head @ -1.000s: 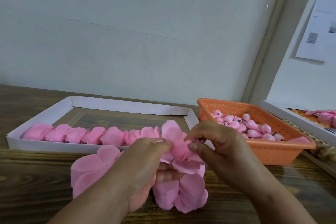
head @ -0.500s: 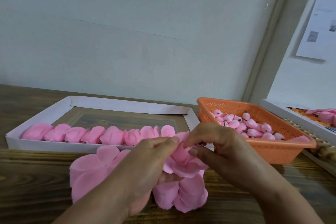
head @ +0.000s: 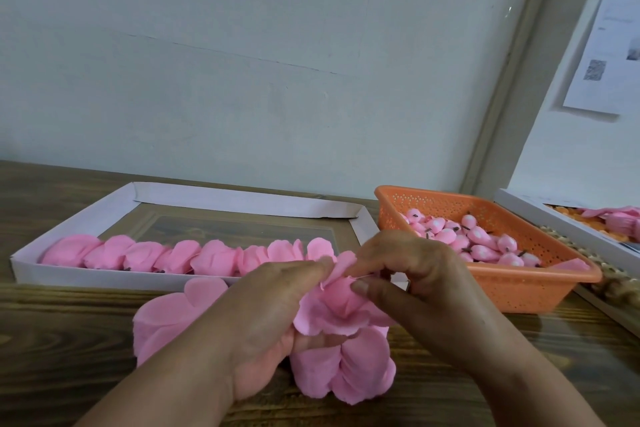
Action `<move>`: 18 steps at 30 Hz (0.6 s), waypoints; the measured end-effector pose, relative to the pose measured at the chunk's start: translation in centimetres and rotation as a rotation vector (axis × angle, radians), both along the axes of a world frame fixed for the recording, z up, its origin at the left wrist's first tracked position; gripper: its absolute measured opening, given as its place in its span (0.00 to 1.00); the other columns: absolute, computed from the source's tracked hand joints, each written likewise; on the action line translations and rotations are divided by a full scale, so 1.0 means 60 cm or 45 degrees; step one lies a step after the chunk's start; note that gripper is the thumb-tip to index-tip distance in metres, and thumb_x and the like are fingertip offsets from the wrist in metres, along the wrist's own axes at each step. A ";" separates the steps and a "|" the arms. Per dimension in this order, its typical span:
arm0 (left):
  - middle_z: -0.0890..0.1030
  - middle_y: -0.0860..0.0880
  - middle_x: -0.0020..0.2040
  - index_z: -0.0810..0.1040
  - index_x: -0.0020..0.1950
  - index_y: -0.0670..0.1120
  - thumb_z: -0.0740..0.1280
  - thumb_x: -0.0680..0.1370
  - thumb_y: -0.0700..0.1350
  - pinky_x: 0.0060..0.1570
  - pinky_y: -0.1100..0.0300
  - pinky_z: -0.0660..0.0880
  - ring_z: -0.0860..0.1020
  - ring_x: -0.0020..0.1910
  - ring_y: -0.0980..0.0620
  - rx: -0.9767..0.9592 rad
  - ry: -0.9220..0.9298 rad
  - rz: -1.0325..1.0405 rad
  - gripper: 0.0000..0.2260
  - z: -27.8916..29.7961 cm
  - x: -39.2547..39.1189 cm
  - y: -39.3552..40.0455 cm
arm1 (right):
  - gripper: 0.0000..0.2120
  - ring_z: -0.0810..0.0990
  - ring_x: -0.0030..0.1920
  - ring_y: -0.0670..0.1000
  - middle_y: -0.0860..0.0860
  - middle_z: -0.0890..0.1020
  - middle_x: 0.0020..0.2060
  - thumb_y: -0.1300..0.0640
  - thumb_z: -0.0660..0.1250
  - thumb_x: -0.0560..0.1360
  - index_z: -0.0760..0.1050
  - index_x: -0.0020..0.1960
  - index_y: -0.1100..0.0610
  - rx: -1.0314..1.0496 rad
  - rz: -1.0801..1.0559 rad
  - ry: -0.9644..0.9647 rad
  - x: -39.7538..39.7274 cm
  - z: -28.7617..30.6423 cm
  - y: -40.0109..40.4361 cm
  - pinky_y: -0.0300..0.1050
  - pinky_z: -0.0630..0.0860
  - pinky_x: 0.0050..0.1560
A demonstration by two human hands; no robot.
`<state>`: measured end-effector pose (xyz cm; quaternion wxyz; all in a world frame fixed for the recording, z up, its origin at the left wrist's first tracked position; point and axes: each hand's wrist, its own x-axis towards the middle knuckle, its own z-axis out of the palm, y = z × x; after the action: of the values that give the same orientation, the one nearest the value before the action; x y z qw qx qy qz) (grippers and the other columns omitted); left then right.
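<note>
My left hand (head: 266, 315) and my right hand (head: 412, 274) meet over the wooden table, both pinching a pink fabric flower (head: 334, 308) between them. The left fingers curl round its petals from the left. From the right, thumb and fingertips press into its centre. Loose pink petal sheets (head: 349, 367) lie in a pile under the hands, with more petal sheets (head: 162, 319) spreading out to the left.
A shallow white cardboard tray (head: 214, 199) behind the hands holds a row of finished pink flowers (head: 194, 255). At the right, an orange perforated basket (head: 519, 281) contains several pink buds (head: 474, 239). Another white tray (head: 568, 222) sits at the far right edge.
The upright petal of the held flower has been folded down and the flower gathered tighter. Both hands stay in nearly the same place.
</note>
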<state>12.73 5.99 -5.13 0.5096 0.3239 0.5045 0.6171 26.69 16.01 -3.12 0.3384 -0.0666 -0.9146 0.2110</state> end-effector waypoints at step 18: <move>0.84 0.38 0.48 0.85 0.44 0.40 0.64 0.76 0.37 0.47 0.50 0.82 0.84 0.43 0.44 -0.035 -0.106 -0.119 0.09 -0.007 -0.004 0.003 | 0.06 0.74 0.31 0.51 0.52 0.80 0.33 0.57 0.65 0.71 0.80 0.44 0.49 -0.126 -0.039 -0.148 0.002 -0.002 0.000 0.46 0.72 0.31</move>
<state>12.49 6.15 -5.57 0.5628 0.3142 0.4758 0.5985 26.80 16.01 -3.25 0.2843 -0.1091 -0.9201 0.2464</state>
